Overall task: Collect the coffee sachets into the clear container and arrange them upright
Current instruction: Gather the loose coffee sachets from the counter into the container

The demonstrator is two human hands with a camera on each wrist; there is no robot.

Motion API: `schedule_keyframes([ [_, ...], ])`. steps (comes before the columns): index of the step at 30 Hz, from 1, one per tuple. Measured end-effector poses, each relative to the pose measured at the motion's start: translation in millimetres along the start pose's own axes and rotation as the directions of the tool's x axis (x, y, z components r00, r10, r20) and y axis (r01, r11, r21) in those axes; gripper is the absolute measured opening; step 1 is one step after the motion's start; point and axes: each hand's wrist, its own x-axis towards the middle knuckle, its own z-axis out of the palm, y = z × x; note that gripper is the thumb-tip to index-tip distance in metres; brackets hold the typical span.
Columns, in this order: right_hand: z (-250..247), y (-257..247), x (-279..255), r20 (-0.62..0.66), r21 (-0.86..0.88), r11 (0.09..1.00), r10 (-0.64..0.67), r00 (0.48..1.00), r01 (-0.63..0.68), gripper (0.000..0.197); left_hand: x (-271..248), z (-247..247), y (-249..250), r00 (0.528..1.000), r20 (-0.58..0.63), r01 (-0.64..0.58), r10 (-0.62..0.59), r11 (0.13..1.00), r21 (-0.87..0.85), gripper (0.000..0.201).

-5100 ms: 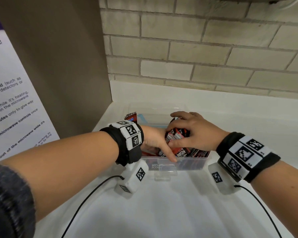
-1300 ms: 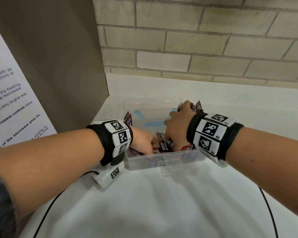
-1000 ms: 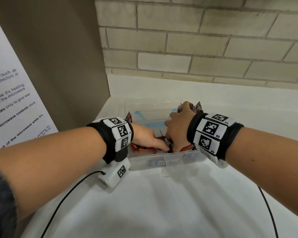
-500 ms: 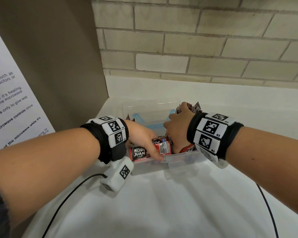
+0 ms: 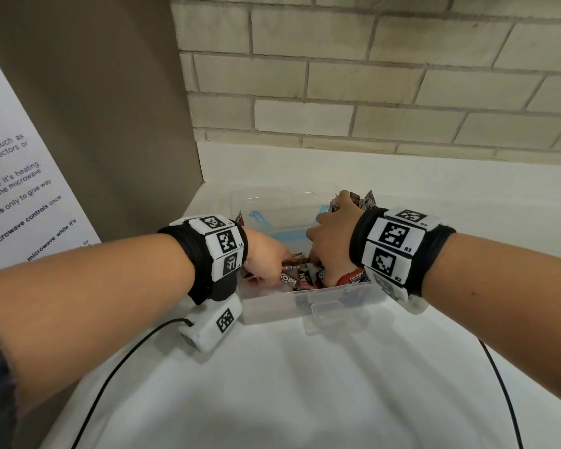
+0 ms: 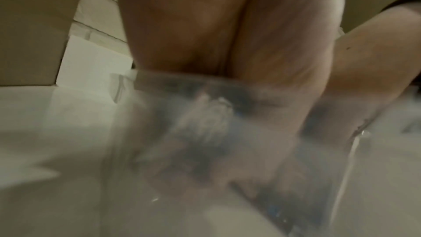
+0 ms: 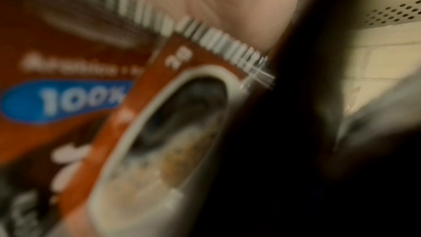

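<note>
Both inside clear plastic container (image 5: pixel 272 306): right hand (image 5: pixel 331 234) grip curled round upright red-brown coffee sachets (image 7: pixel 159 114); left hand (image 5: pixel 266 257) grip pinching one just beside.

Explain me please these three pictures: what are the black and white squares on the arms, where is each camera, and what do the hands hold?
No machine here: a person works with bare hands. The squared wristbands carry small cameras. The wide picture comes from a head camera; the two blurred ones come from the wrists. On the white counter stands a clear container with red coffee sachets inside. The right hand holds a bunch of sachets standing up; their print fills the right wrist picture. The left hand reaches among the lying sachets; its exact grip is hidden.
</note>
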Motion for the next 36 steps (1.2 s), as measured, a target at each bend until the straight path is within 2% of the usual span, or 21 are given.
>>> schedule_keyframes([
  [2, -1, 0, -1, 0.003, 0.003, 1.000, -0.017, 1.000, 0.017, 0.039, 4, 4, -2, 0.999, -0.025, -0.021, 0.022, 0.999, 0.031, 0.040],
  [4, -1, -1, 0, 0.005, -0.001, 1.000, -0.027, 1.000, 0.027, 0.045, 7, 10, -4, 0.991, -0.091, -0.093, 0.100, 0.993, 0.078, 0.042],
  [7, 0, -1, 2, 0.000, 0.013, 1.000, -0.011, 1.000, 0.011, 0.050, 12, 18, -9, 0.933, -0.201, -0.239, 0.298, 0.932, 0.271, 0.033],
  [9, 0, -1, 2, 0.002, 0.011, 1.000, -0.015, 1.000, 0.015, 0.051, 15, 20, -10, 0.913, -0.171, -0.304, 0.371, 0.897, 0.320, 0.032],
  [15, 1, -2, 2, 0.018, -0.002, 1.000, -0.030, 0.999, 0.030, 0.049, 15, 20, -10, 0.931, -0.137, -0.256, 0.338, 0.874, 0.413, 0.052],
  [18, 0, 0, 1, 0.016, -0.005, 0.999, -0.038, 0.999, 0.039, 0.049, 11, 20, -9, 0.959, -0.114, -0.201, 0.259, 0.906, 0.372, 0.038],
  [21, 1, 1, -2, 0.000, 0.000, 0.999, -0.038, 0.999, 0.038, 0.053, 11, 13, -10, 0.966, -0.185, -0.136, 0.182, 0.962, 0.236, 0.019],
  [24, 3, 3, -2, -0.031, 0.025, 1.000, -0.013, 0.999, 0.013, 0.055, 7, 2, -11, 0.951, -0.303, -0.110, 0.065, 0.985, -0.133, 0.020],
  [27, 0, 7, 0, -0.041, 0.055, 0.998, -0.018, 0.999, 0.020, 0.055, 0, -4, -12, 0.928, -0.372, -0.170, -0.023, 0.862, -0.478, 0.022],
  [29, -3, 8, 0, -0.045, 0.100, 0.995, -0.007, 0.999, 0.012, 0.059, -4, -6, -11, 0.931, -0.360, -0.190, -0.052, 0.774, -0.603, 0.019],
  [34, -4, 6, -4, -0.125, 0.073, 0.996, -0.033, 0.992, 0.042, 0.061, 0, 4, -1, 0.959, -0.276, -0.166, -0.059, 0.675, -0.719, 0.021],
  [36, -5, 8, -7, -0.108, 0.058, 0.998, -0.033, 0.994, 0.040, 0.063, 2, 6, 4, 0.972, -0.231, -0.155, -0.045, 0.617, -0.772, 0.018],
])
